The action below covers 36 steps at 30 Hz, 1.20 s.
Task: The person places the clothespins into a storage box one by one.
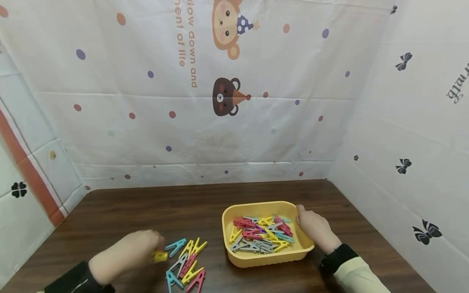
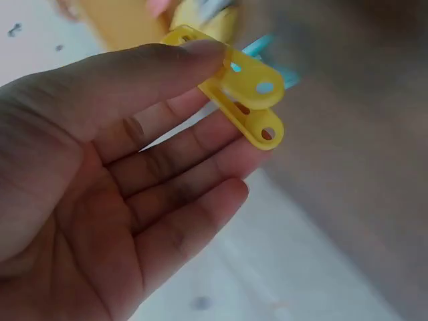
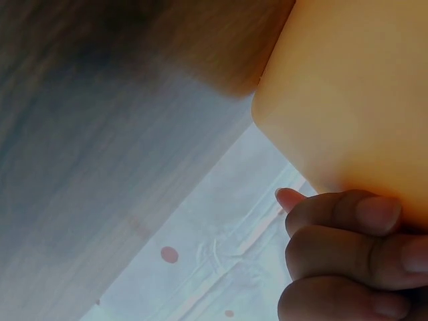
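Between thumb and fingers, my left hand (image 1: 130, 250) pinches a yellow clothespin (image 2: 257, 90), its two handle ends with round holes standing out past the fingertips. Just to the right of that hand lies a loose cluster of clothespins (image 1: 188, 264) in blue, yellow, pink and grey on the table. A yellow plastic basket (image 1: 271, 260) stands further right. It holds a heap of clothespins (image 1: 260, 234) in pink, yellow, grey, teal and purple. My right hand (image 1: 316, 228) grips the basket's right edge, and its curled fingers (image 3: 341, 257) show against the outer wall in the right wrist view.
The dark wooden table (image 1: 154, 207) runs back to a white printed sheet (image 1: 198, 138) with dots and bear faces. Similar sheets with dark bows close off the right side (image 1: 388, 134) and rise along the left.
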{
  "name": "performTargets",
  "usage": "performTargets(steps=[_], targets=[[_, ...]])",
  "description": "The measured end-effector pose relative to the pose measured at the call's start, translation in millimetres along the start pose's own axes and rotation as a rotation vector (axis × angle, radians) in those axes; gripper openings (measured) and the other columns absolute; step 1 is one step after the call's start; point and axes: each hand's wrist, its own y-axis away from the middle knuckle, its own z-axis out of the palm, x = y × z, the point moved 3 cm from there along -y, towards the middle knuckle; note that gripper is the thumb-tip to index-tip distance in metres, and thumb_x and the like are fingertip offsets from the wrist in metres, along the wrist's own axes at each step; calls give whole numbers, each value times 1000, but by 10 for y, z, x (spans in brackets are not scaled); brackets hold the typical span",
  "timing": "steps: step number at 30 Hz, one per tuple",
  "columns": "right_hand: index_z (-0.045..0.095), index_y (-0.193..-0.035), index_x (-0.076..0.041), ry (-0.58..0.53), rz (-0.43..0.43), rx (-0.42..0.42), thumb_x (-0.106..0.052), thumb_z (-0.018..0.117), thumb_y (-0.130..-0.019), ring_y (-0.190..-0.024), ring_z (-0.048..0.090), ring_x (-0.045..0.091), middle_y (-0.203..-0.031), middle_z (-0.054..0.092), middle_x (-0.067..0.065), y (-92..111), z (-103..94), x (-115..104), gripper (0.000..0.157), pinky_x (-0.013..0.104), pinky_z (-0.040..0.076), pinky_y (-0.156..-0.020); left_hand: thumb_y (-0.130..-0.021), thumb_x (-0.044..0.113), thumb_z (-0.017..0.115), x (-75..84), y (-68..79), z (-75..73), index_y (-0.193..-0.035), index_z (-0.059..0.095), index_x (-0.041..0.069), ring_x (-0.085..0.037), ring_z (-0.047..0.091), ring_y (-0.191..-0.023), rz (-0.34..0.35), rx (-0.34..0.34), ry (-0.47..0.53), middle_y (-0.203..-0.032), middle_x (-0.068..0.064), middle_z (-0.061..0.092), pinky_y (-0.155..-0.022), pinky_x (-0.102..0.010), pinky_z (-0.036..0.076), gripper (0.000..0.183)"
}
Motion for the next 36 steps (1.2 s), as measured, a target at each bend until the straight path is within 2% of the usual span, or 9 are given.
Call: performTargets(steps=[4, 8, 12, 16, 20, 24, 30, 36], targets=[[50, -129, 12, -4, -2, 17, -9, 54, -101, -53, 49, 17, -63, 55, 8, 10, -23, 0, 35, 30, 38, -49, -83, 13, 83, 262, -271, -430, -95, 74, 12, -16, 64, -80, 24, 30, -102, -89, 0, 70, -71, -34, 55, 15], [50, -130, 12, 0, 0, 8, -9, 54, -101, -56, 53, 17, -67, 60, 10, 8, -26, -16, 36, 32, 42, -50, -85, 12, 81, 634, -558, -781, -95, 72, 14, -14, 62, -77, 142, 55, -121, -88, 1, 70, -71, -32, 54, 14], [50, -131, 12, 14, -1, 7, -10, 54, -102, -58, 56, 18, -72, 64, 12, -6, -29, -23, 37, 33, 45, -51, -91, 13, 76, 1007, -908, -969, -98, 73, 15, -11, 63, -80, 210, 37, -67, -91, 1, 72, -75, -31, 56, 8], [50, -131, 13, 11, 0, 1, -11, 53, -102, -57, 55, 18, -71, 63, 12, -10, -37, -22, 37, 33, 44, -51, -94, 15, 73, 1368, -1243, -1037, -106, 74, 14, -13, 64, -85, 284, 62, 2, -98, -1, 74, -80, -30, 56, 12], [50, -130, 12, 8, 8, -3, -10, 54, -102, -56, 55, 18, -69, 62, 11, -2, -31, -28, 37, 32, 43, -51, -95, 16, 72, 1704, -1578, -995, -111, 73, 13, -12, 61, -84, 368, 80, 38, -99, -2, 73, -75, -25, 51, 16], [51, -129, 12, 9, -11, 2, -10, 55, -102, -53, 53, 17, -65, 59, 9, 21, -9, -31, 35, 30, 41, -49, -96, 17, 71, 1957, -1889, -834, -115, 73, 13, -10, 62, -88, 389, 78, 16, -104, -2, 74, -76, -20, 50, 19], [52, -127, 12, 17, -33, 18, -11, 56, -102, -50, 50, 16, -62, 55, 7, 51, -8, -1, 34, 28, 38, -47, -94, 17, 73, 2123, -2209, -495, -117, 75, 15, -8, 63, -90, 325, 46, -27, -106, 2, 74, -77, -20, 50, 23], [50, -131, 11, 21, 2, -10, -12, 54, -103, -54, 52, 17, -66, 58, 9, 60, -43, 43, 36, 30, 41, -50, -89, 15, 79, 2138, -2363, -166, -111, 77, 14, -9, 59, -83, 229, 16, 14, -103, 2, 74, -74, -22, 51, 22]])
